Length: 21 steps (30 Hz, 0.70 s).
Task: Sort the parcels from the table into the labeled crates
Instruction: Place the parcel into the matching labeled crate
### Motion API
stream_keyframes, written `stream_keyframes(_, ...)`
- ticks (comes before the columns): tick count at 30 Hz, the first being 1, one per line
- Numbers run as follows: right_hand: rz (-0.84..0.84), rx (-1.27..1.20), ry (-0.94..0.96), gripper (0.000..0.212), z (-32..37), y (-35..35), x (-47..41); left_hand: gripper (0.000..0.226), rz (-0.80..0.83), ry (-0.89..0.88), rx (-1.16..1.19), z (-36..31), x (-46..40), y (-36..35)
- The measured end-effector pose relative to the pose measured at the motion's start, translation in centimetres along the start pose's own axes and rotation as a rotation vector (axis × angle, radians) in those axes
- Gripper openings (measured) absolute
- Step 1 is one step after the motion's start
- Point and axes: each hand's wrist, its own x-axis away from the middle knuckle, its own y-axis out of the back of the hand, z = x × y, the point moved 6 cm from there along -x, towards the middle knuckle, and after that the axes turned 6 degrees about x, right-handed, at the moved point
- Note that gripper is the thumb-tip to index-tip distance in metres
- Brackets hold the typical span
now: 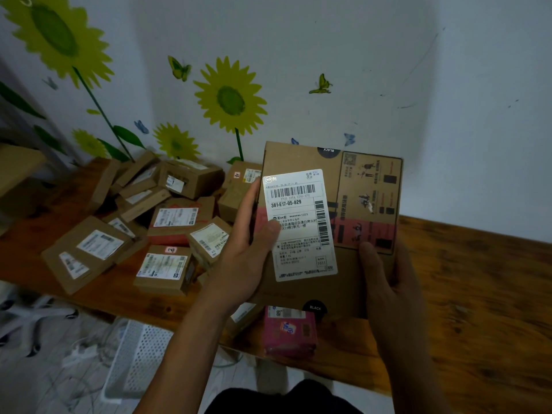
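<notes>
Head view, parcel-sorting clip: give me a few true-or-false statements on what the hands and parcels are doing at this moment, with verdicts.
1. Both hands hold the large cardboard parcel above the table. True.
2. The white shipping label faces away from the camera. False: it faces the camera, barcodes visible.
3. The left hand has its thumb resting on the label. True.
4. The right hand is empty. False: it grips the parcel's right lower edge.
5. The pile of small parcels lies on the table to the left of the held one. True.
6. The pink parcel is inside the white perforated crate. False: it lies on the table.
</notes>
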Motion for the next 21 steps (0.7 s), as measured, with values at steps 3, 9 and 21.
stream_keyframes(3,0.037,0.013,-0.009,0.064,-0.3,-0.2,-0.1,0.071,-0.04,0.02,-0.023,1.0,-0.3,0.5)
stream_keyframes(9,0.134,-0.024,-0.074,0.059,-2.5,0.0,-0.9,0.066,0.004,0.02,-0.159,2.5,-0.3,1.5)
stream_keyframes(21,0.101,-0.003,-0.09,0.069,-4.1,0.6,-2.4,0.064,0.008,0.109,-0.123,4.5,-1.8,1.0)
